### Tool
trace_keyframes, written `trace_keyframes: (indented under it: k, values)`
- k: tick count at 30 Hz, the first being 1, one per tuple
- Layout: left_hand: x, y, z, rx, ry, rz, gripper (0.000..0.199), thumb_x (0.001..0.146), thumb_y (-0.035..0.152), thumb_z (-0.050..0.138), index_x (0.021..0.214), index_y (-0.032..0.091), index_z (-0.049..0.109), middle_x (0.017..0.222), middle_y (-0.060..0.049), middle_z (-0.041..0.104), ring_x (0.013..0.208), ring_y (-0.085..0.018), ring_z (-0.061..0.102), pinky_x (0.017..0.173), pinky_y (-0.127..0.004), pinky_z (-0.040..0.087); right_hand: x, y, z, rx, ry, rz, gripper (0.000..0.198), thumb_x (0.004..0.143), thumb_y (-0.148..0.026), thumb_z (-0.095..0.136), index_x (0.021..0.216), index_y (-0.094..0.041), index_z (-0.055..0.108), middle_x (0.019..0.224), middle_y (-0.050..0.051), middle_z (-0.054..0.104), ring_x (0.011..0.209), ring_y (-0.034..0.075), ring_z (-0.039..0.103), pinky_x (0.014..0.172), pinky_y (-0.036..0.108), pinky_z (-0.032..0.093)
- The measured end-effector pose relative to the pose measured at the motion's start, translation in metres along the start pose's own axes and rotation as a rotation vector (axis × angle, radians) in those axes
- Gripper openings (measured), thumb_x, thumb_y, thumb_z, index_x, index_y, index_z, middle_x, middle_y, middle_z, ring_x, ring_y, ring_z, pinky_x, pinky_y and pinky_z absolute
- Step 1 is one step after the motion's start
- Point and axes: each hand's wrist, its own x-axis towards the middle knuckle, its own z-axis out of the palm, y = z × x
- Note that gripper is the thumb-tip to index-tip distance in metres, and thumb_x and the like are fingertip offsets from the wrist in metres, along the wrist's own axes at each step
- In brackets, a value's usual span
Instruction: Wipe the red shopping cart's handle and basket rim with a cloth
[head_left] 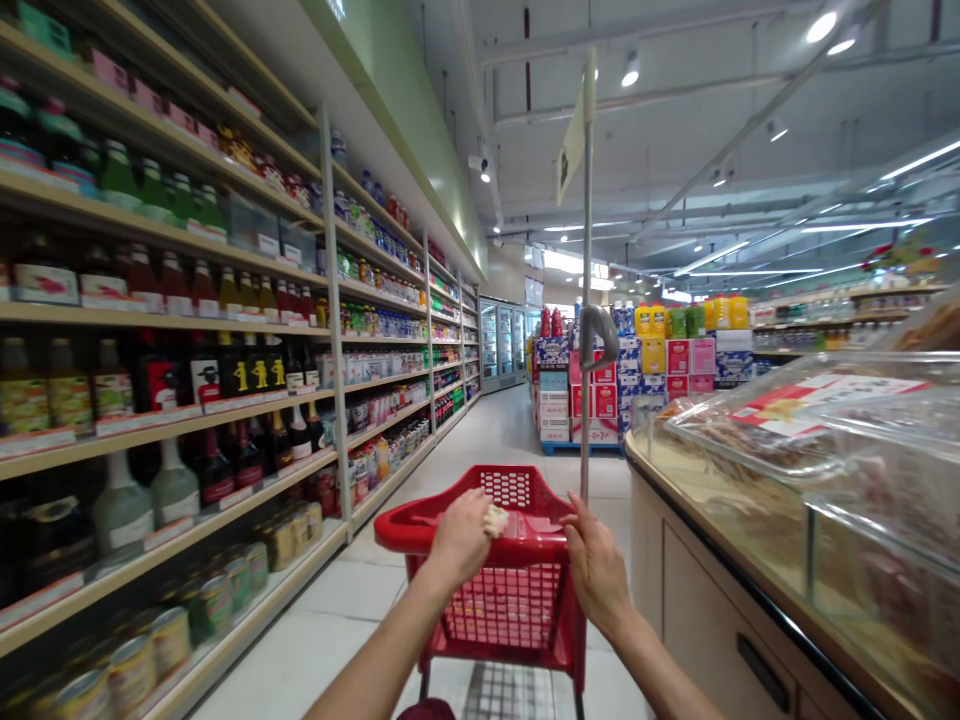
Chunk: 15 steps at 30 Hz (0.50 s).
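A red plastic shopping cart (517,600) stands in front of me, its handle bar (405,527) toward me. My left hand (466,535) is closed over the middle of the bar. A crumpled whitish piece (495,520), like tissue, sticks out between its fingers. At the bar's right end, my right hand (598,565) curls around the corner, index finger raised along a thin metal pole (587,430). This pole rises from the cart's right side, with a grey loop (600,338) partway up and a pale sign (574,140) on top.
Shelves (172,410) of bottles and cans line the left. On the right runs a wooden counter (697,560) with clear packs of food (810,410). Ahead, stacked drink cartons (555,405) stand on a blue pallet (581,449), with glass-door coolers (504,340) beyond. Tiled floor (480,420) leads between.
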Motion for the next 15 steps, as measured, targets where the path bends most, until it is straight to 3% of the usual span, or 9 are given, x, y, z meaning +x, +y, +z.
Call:
trace_keyframes:
  k: [3,6,8,10,12,13,15]
  values:
    - [-0.007,0.030,0.023,0.013,0.062,0.190,0.031,0.072,0.019,0.048,0.102,0.015,0.057,0.115,-0.011,0.056,0.112,-0.022,0.047,0.097,-0.039,0.037,0.000,0.005,0.001,-0.019,-0.001,-0.034,0.043,0.087,-0.034,0.030,0.126,-0.020,0.039,0.084,0.004,0.064,0.075,0.018,0.057,0.071,0.034,0.046]
    - [-0.017,0.030,0.030,0.037,0.128,0.356,0.039,0.068,0.022,0.056,0.106,0.015,0.055,0.116,-0.011,0.055,0.112,-0.023,0.046,0.096,-0.041,0.039,0.001,0.011,-0.004,-0.011,-0.013,-0.029,0.043,0.086,-0.035,0.031,0.125,-0.020,0.039,0.083,0.004,0.064,0.075,0.018,0.058,0.071,0.034,0.047]
    - [-0.022,0.011,0.022,0.069,0.151,0.303,0.041,0.068,0.021,0.056,0.108,0.014,0.053,0.117,-0.012,0.055,0.111,-0.023,0.048,0.094,-0.041,0.041,0.002,0.010,-0.007,0.011,-0.030,-0.003,0.044,0.085,-0.036,0.031,0.125,-0.020,0.039,0.085,0.004,0.064,0.077,0.018,0.059,0.072,0.033,0.047]
    - [-0.023,-0.005,0.012,0.106,0.184,0.136,0.036,0.071,0.019,0.052,0.107,0.012,0.054,0.114,-0.013,0.057,0.107,-0.022,0.051,0.092,-0.040,0.043,0.004,0.005,-0.010,0.031,-0.039,0.075,0.046,0.086,-0.038,0.028,0.127,-0.019,0.037,0.089,0.005,0.065,0.080,0.018,0.060,0.072,0.034,0.048]
    - [-0.020,-0.002,0.013,0.119,0.191,0.048,0.032,0.074,0.019,0.048,0.104,0.011,0.055,0.111,-0.013,0.058,0.105,-0.022,0.052,0.092,-0.040,0.043,0.006,-0.001,-0.010,0.044,-0.044,0.167,0.048,0.087,-0.039,0.024,0.130,-0.018,0.032,0.097,0.007,0.064,0.083,0.019,0.061,0.073,0.035,0.048]
    - [-0.017,0.008,0.019,0.115,0.170,0.076,0.032,0.073,0.019,0.048,0.103,0.011,0.055,0.111,-0.013,0.058,0.105,-0.022,0.052,0.092,-0.039,0.043,0.007,-0.004,-0.010,0.053,-0.052,0.191,0.049,0.087,-0.040,0.023,0.131,-0.018,0.030,0.101,0.007,0.063,0.085,0.020,0.061,0.074,0.035,0.048]
    - [-0.010,0.038,0.038,0.080,0.110,0.259,0.032,0.071,0.017,0.050,0.102,0.013,0.056,0.112,-0.012,0.058,0.108,-0.022,0.050,0.094,-0.040,0.041,0.010,-0.006,-0.010,0.074,-0.076,0.190,0.051,0.087,-0.041,0.023,0.133,-0.019,0.026,0.109,0.008,0.060,0.092,0.020,0.060,0.078,0.036,0.047]
